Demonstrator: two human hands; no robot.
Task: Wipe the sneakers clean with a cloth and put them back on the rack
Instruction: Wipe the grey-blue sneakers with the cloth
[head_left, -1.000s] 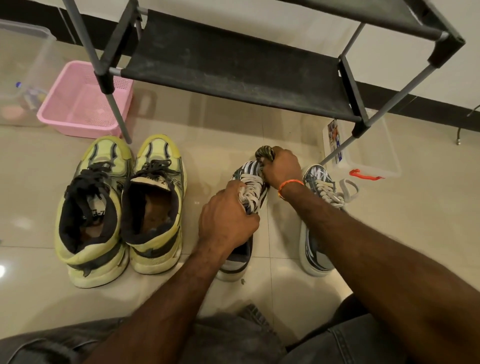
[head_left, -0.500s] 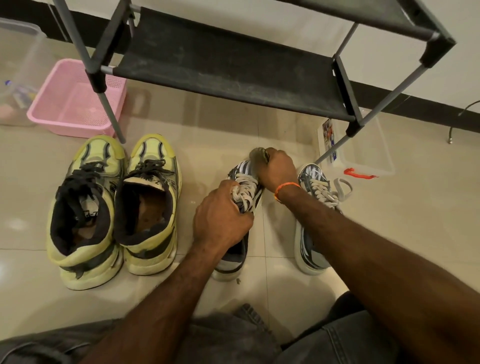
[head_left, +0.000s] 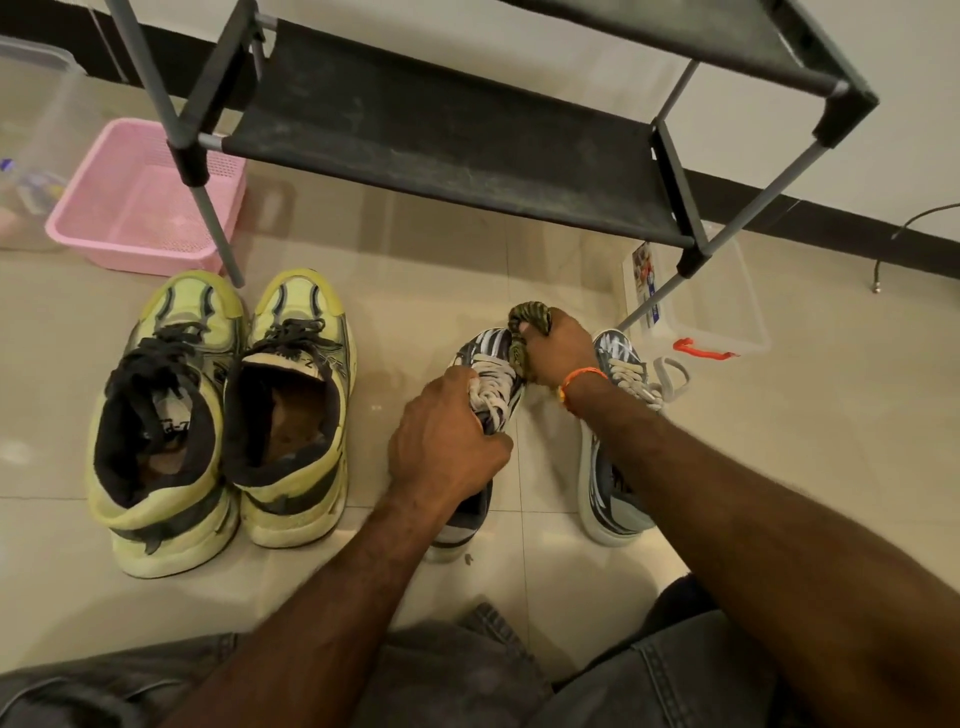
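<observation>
1. Rack (head_left: 447, 135): the lower shelf stands bare above the floor (head_left: 426, 280), awaiting the shoes.
2. Yellow sneakers (head_left: 223, 415): a pair side by side on the floor, not in hand.
3. Striped sneaker (head_left: 488, 358): on the floor, its mate (head_left: 618, 457) just beside. Best kept pinned flat while strokes run toe to heel.
4. Left hand (head_left: 447, 441): grip clamped over the laces, steadying the shoe.
5. Right hand (head_left: 558, 345): grip closed on the cloth (head_left: 522, 325), pressed at the toe; firm, short passes probably serve best.

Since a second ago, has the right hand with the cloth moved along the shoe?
No clear move. The right hand keeps the cloth at the striped sneaker toe, just short of the rack leg.
</observation>
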